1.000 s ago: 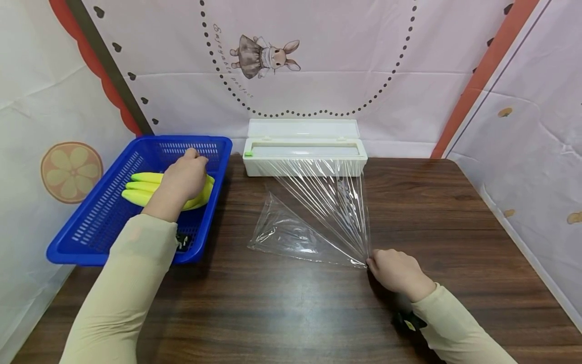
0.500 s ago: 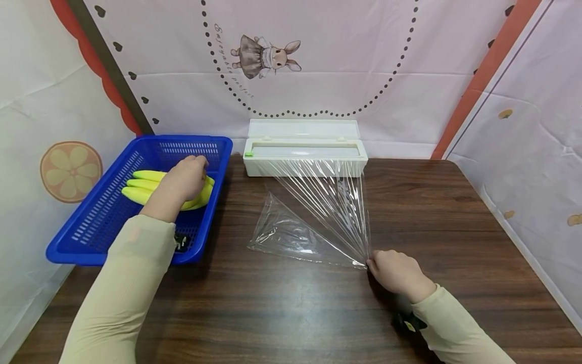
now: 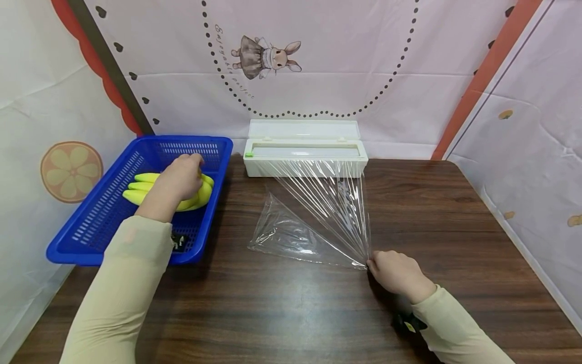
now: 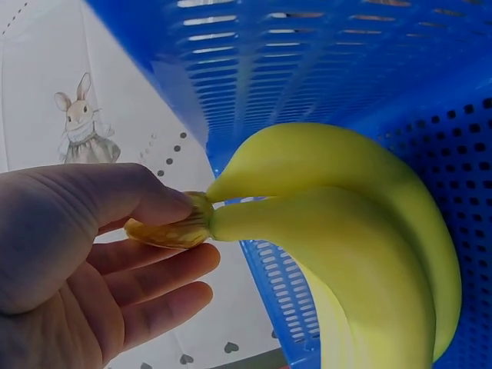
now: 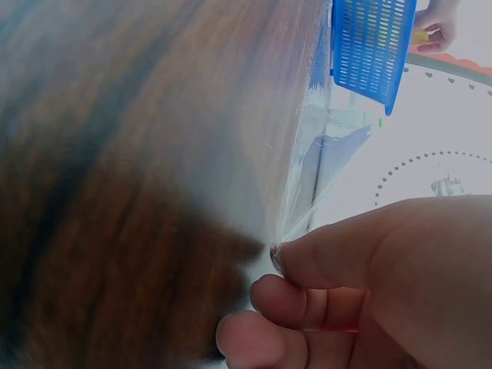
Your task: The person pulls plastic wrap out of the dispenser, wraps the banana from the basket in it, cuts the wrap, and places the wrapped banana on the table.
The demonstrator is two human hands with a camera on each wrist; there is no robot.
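Observation:
A bunch of yellow bananas (image 4: 338, 231) with greenish tips lies in the blue basket (image 3: 97, 259) on the left. My left hand (image 3: 181, 177) reaches over the bunch; in the left wrist view its thumb and a finger pinch the brown stem end, while the other fingers stay loosely extended. Clear plastic wrap (image 3: 338, 212) runs from a white dispenser box (image 3: 304, 167) at the back, its lid raised. At the sheet's near right corner my right hand (image 3: 400, 273) pinches the wrap between thumb and fingers, close over the table. The sheet's left part lies slack and wrinkled.
The dark wood table (image 3: 291, 313) reaches to the cloth-covered walls at the back and sides. A green slider (image 3: 248, 153) sits at the box's left end. The basket's high slotted walls surround the bananas. Black straps are on both wrists.
My left hand has shifted slightly left and toward me over the bananas, with the bunch nearly in the same place. The right hand and the wrap look unchanged.

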